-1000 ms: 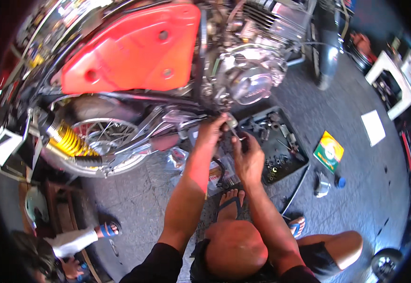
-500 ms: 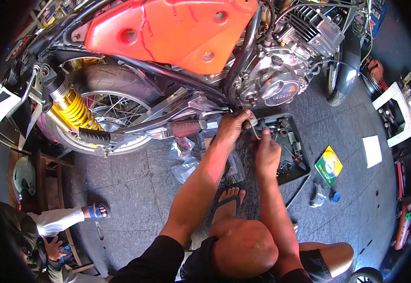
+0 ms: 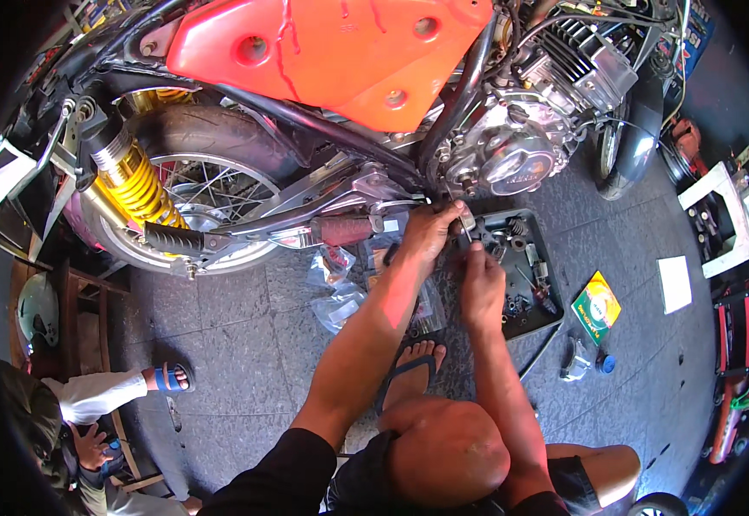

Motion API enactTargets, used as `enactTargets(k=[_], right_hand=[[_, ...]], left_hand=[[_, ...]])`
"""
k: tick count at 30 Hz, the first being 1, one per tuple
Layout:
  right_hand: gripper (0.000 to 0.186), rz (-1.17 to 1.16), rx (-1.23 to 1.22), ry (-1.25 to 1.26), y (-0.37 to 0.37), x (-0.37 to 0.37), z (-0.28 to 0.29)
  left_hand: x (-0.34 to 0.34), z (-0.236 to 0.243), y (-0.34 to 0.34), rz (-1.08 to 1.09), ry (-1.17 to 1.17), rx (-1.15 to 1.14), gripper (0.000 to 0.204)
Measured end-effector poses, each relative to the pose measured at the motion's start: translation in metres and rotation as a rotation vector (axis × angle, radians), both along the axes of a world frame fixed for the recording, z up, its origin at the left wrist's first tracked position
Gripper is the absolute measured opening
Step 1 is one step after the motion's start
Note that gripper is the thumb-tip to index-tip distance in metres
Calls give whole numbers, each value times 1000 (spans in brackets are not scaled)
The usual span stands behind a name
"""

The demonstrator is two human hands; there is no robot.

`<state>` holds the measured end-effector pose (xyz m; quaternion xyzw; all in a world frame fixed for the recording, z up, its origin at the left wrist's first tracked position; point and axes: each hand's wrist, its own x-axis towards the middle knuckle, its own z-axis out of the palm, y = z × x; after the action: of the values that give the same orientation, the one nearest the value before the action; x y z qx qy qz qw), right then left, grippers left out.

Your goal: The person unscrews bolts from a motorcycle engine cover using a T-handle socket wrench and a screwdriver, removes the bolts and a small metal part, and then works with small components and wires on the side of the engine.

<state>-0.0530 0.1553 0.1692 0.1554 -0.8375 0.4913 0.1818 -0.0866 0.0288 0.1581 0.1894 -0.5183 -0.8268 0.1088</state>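
Observation:
Beside the underside of a motorcycle engine [image 3: 520, 159], my left hand [image 3: 430, 232] is closed, thumb and fingertips gripping a small pale metal part [image 3: 467, 221]. My right hand [image 3: 483, 288] is closed just below and to the right. Its fingers pinch a slim metal rod [image 3: 465, 236] that reaches up to the pale part. The fingers cover most of the rod, so its kind does not show. Both hands are over the left edge of a dark tray [image 3: 531, 322], which holds loose bolts, metal parts and a screwdriver [image 3: 546, 299].
The motorcycle's orange panel [image 3: 331, 52], rear wheel [image 3: 211, 172] and yellow shock spring [image 3: 142, 189] stand beyond. Plastic bags [image 3: 338, 307] lie left of my forearm. A yellow-green packet [image 3: 596, 307] and blue cap [image 3: 606, 363] lie right. Another person's sandalled foot [image 3: 170, 378] is at left.
My right hand has shifted slightly down and left, and the rod between my hands now stands more upright. My left hand keeps its grip on the pale part. The view has shifted a little.

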Motion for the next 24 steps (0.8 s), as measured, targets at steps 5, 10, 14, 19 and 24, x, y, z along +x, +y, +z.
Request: enactTargets(k=[5, 10, 14, 19, 24], right_hand=[[39, 11, 26, -246, 7, -9, -1], [54, 138, -646, -1009, 9, -13, -17], [51, -83, 107, 70, 9, -11, -31], [48, 140, -376, -759, 3, -9, 0], [33, 19, 154, 131, 4, -4, 6]], left_hand=[[2, 2, -2, 0, 10, -5, 26], [3, 8, 1, -17, 19, 18, 26], [3, 4, 0, -3, 72, 28, 25], [5, 10, -2, 5, -1, 60, 23], [0, 0, 1, 31, 105, 41, 22]])
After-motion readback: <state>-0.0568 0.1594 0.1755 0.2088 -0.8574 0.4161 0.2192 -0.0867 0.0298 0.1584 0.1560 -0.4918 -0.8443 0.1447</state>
